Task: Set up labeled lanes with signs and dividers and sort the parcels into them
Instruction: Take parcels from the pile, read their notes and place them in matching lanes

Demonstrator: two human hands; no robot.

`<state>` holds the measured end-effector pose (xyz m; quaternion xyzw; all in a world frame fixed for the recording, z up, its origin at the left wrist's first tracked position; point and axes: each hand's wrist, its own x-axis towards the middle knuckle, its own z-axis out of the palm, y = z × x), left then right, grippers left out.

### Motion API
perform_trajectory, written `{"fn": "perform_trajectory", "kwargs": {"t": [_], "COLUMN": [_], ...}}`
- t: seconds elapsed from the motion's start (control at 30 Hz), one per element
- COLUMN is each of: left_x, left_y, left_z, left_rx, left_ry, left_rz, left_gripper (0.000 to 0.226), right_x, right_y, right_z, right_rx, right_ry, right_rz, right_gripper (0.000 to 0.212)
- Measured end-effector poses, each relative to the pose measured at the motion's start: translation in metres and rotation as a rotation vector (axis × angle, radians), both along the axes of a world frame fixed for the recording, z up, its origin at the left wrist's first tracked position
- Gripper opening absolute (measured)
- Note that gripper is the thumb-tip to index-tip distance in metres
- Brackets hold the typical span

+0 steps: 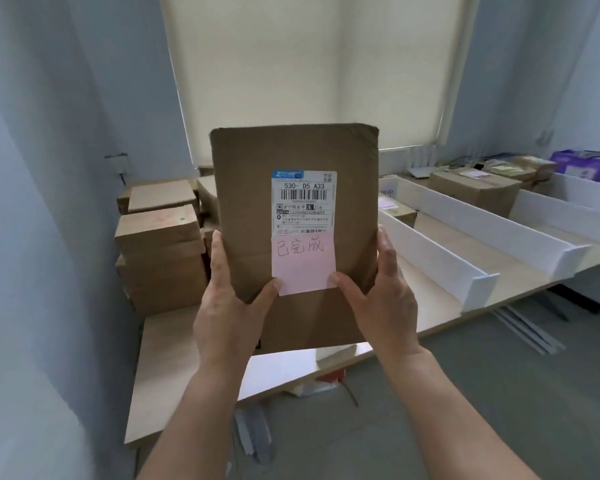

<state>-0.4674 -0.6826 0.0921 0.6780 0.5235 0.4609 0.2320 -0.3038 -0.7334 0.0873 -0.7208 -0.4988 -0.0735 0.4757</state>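
Observation:
A flat brown parcel point(250, 188) stands upright in front of me, held up above the table. It bears a white shipping label point(303, 202) and a pink note point(303, 265) with handwriting below it. My left hand point(232, 306) grips its lower left edge, thumb on the front near the note. My right hand point(381, 296) grips the lower right edge, thumb touching the note's corner. White dividers point(433, 258) form lanes on the table to the right.
Stacked brown boxes point(160, 244) fill the table's back left corner. More boxes point(475, 188) and a purple pack point(579, 164) sit at the far right. The light wooden table point(167, 358) runs along the wall. White strips point(530, 330) lie on the grey floor.

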Motion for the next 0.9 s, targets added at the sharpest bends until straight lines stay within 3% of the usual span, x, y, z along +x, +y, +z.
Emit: {"fn": "perform_trajectory", "kwargs": {"t": [0.27, 0.53, 0.9], "left_x": [0.159, 0.332, 0.508], "left_y": [-0.044, -0.111, -0.176], "left_z": [0.020, 0.004, -0.017], "left_rx": [0.056, 0.081, 0.092], "left_ry": [-0.025, -0.061, -0.046], "left_rz": [-0.200, -0.451, -0.730], "left_gripper": [0.097, 0.095, 0.099], "right_x": [0.148, 0.300, 0.441], "right_y": [-0.076, -0.180, -0.274], "right_z": [0.022, 0.013, -0.015], "right_rx": [-0.026, -0.012, 0.024], "right_ry": [0.057, 0.098, 0.054], "right_rz": [-0.184, -0.378, -0.713], "right_gripper": [0.085, 0.086, 0.088]}}
